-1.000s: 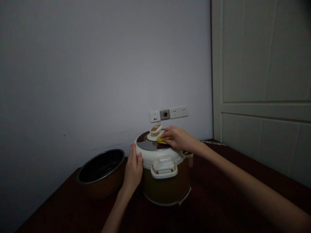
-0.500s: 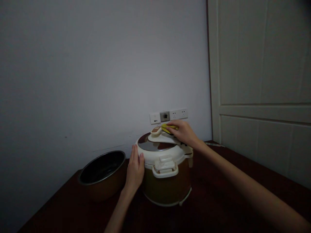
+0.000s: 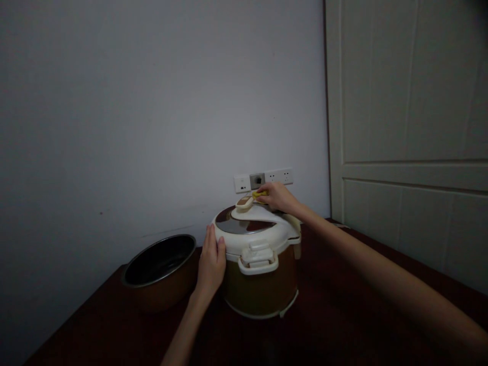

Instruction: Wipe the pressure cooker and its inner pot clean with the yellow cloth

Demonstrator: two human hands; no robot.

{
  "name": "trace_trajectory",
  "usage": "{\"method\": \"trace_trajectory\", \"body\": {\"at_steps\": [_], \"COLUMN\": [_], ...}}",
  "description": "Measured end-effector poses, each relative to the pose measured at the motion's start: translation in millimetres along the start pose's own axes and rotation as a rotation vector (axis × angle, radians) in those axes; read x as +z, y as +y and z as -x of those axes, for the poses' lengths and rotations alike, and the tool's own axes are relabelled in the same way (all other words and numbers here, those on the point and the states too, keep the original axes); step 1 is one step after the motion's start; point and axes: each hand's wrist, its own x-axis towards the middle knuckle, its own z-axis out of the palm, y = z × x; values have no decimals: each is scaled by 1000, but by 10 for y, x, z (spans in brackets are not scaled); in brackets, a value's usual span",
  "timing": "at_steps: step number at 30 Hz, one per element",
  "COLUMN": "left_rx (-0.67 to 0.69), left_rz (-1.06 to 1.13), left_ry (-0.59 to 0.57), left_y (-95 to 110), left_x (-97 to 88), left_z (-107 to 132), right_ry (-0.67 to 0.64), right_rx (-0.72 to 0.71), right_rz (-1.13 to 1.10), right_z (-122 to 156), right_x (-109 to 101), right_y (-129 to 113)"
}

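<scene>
An electric pressure cooker (image 3: 259, 290) with a white lid rim and brownish-gold body stands upright on the dark red table. My left hand (image 3: 212, 259) lies against the near left of its rim and side, fingers stretched out. A yellow cloth (image 3: 261, 194), mostly covered by the fingers, is pinched in my right hand (image 3: 277, 197) over the back of the lid, just behind the raised lid handle (image 3: 244, 203). The white side handle (image 3: 258, 264) of the cooker faces me. What lies beneath my right palm is hidden.
Left of the cooker, a round inner pot (image 3: 160, 290) with a dark inside and shiny rim sits near the wall. Wall sockets and a switch (image 3: 257, 180) are close behind my right hand. A pale panelled door (image 3: 412, 168) rises at the right, beside the table (image 3: 343, 305).
My right hand with the yellow cloth has shifted slightly back on the lid, and more of the cloth is covered. My left hand stays against the cooker. The view has moved a little.
</scene>
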Motion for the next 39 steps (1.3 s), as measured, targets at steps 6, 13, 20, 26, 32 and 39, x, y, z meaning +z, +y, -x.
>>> {"method": "trace_trajectory", "body": {"at_steps": [6, 13, 20, 26, 32, 39], "left_rx": [26, 27, 36, 30, 30, 45], "left_rz": [-10, -13, -11, -10, 4, 5], "left_ry": [35, 47, 33, 24, 22, 50], "left_y": [-21, -18, -5, -17, -45, -53], "left_x": [22, 35, 32, 37, 65, 82], "left_z": [-1, -7, -1, -8, -4, 8], "right_ry": [-139, -189, -198, -189, -177, -218], "right_rx": [-83, -60, 27, 88, 112, 34], "right_rz": [-5, 10, 212, 263, 310, 266], "right_z": [210, 182, 70, 39, -12, 122], "right_x": [-123, -101, -19, 30, 25, -90], "right_y": [-204, -372, -353, -332, -285, -390]}}
